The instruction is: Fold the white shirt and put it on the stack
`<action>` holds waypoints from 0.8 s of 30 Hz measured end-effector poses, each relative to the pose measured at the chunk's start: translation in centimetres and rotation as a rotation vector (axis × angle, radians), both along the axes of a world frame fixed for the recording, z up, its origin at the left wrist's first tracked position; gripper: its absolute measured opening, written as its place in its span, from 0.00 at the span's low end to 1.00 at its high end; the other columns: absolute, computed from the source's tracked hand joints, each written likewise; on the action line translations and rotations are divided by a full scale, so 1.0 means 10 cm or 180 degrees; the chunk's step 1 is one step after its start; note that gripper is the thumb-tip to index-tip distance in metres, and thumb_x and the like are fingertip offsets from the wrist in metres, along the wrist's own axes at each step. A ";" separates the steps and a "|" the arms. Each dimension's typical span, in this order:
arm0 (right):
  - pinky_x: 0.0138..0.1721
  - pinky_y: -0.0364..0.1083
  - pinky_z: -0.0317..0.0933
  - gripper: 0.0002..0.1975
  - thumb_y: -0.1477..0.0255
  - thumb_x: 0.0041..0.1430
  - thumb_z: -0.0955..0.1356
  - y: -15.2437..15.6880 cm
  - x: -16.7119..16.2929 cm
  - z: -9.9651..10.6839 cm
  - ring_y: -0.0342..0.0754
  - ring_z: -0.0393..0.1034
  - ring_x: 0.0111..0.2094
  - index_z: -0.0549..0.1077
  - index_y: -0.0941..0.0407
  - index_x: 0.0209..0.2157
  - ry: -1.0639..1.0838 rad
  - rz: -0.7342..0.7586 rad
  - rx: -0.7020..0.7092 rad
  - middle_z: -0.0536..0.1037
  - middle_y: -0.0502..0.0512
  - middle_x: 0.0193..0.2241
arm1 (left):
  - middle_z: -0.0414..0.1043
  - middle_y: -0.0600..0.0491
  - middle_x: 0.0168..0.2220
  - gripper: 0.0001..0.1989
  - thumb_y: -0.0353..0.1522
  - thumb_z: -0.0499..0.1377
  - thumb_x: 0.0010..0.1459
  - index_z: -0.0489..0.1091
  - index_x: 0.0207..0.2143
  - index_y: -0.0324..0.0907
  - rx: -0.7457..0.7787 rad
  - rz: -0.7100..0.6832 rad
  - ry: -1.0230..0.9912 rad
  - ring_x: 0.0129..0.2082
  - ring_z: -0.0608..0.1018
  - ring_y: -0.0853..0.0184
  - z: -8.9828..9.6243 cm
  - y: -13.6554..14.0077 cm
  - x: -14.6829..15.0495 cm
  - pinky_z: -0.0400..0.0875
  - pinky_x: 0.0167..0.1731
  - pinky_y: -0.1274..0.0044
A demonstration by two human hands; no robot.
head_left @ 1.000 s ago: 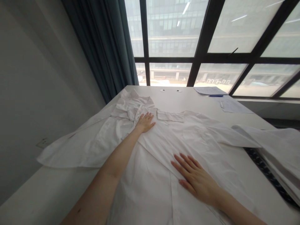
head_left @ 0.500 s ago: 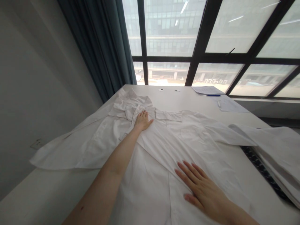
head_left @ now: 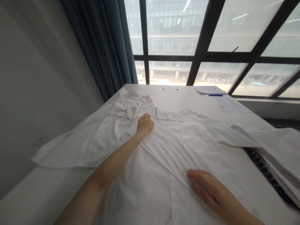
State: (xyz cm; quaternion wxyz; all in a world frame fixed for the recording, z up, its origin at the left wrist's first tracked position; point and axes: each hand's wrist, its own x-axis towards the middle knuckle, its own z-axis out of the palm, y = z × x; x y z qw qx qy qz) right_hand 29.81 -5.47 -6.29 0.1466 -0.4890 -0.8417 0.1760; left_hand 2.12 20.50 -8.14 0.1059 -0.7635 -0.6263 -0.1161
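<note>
A white long-sleeved shirt point(head_left: 161, 162) lies spread over the white table, its collar point(head_left: 170, 115) facing the far side. Near the collar, on bunched and creased cloth, my left hand point(head_left: 145, 125) has its fingers bent down and its thumb drawn in, closed on the fabric. My right hand point(head_left: 211, 190), smeared by motion, is over the lower right part of the shirt. It is turned on its side with the fingers stretched out and nothing held. Whether it touches the cloth I cannot tell.
Papers point(head_left: 209, 90) and a blue pen point(head_left: 215, 95) lie at the table's far right. At right, white cloth partly covers a black patterned strip point(head_left: 267, 172). A dark curtain point(head_left: 105, 47) and a window point(head_left: 173, 72) stand beyond the table point(head_left: 23, 193).
My left hand has gone from flat and spread to bent fingers with the thumb drawn in. My right hand has turned from palm-down onto its side and shifted slightly right.
</note>
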 end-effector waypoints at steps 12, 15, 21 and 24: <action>0.63 0.56 0.49 0.30 0.64 0.68 0.57 0.65 0.02 -0.34 0.51 0.44 0.66 0.44 0.53 0.68 -0.0724 0.0046 0.0829 0.52 0.57 0.66 | 0.47 0.42 0.67 0.31 0.44 0.40 0.66 0.49 0.65 0.34 -0.0470 -0.1741 -0.0045 0.67 0.50 0.61 -0.16 -1.17 0.17 0.47 0.63 0.68; 0.63 0.55 0.49 0.34 0.62 0.68 0.56 0.61 0.07 -0.38 0.49 0.44 0.66 0.33 0.51 0.68 -0.0929 0.0050 0.0908 0.49 0.56 0.66 | 0.44 0.43 0.67 0.34 0.48 0.38 0.66 0.47 0.66 0.36 -0.0569 -0.1760 0.0054 0.67 0.48 0.62 -0.14 -1.12 0.03 0.45 0.63 0.67; 0.63 0.56 0.48 0.36 0.60 0.68 0.56 0.56 0.11 -0.36 0.49 0.44 0.66 0.27 0.49 0.67 -0.1055 0.0014 0.0931 0.49 0.55 0.66 | 0.43 0.44 0.68 0.35 0.50 0.38 0.65 0.47 0.66 0.37 -0.0690 -0.1296 0.0281 0.67 0.48 0.60 -0.11 -0.99 -0.37 0.43 0.63 0.67; 0.63 0.56 0.47 0.35 0.60 0.68 0.56 0.54 0.14 -0.38 0.49 0.45 0.66 0.29 0.49 0.67 -0.0992 -0.0027 0.0945 0.49 0.54 0.66 | 0.44 0.43 0.67 0.35 0.49 0.39 0.65 0.48 0.66 0.36 -0.0676 -0.1082 0.0365 0.67 0.48 0.60 -0.10 -0.94 -0.61 0.43 0.63 0.66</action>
